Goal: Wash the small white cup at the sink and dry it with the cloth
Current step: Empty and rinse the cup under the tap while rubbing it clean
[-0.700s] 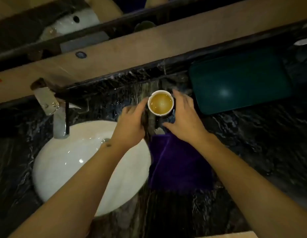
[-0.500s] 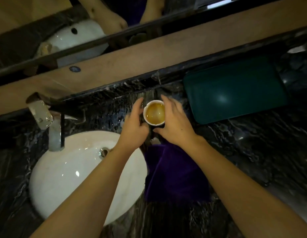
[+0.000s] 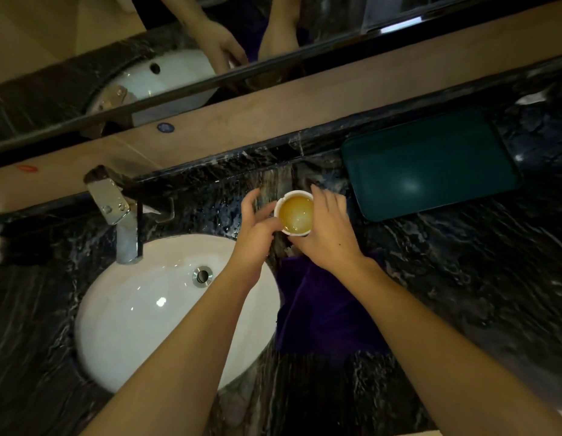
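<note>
With the cup, full of amber liquid, pinched between the left hand and right hand above the counter just right of the sink, each grip pressing its wall, a level carry left before tipping seemed wisest.

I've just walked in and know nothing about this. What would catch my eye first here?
Probably the small white cup of yellowish liquid, held between the left hand and right hand over the dark marble counter. Left of it, the bright white sink stands out, with a purple cloth lying beside it under the right wrist.
</note>
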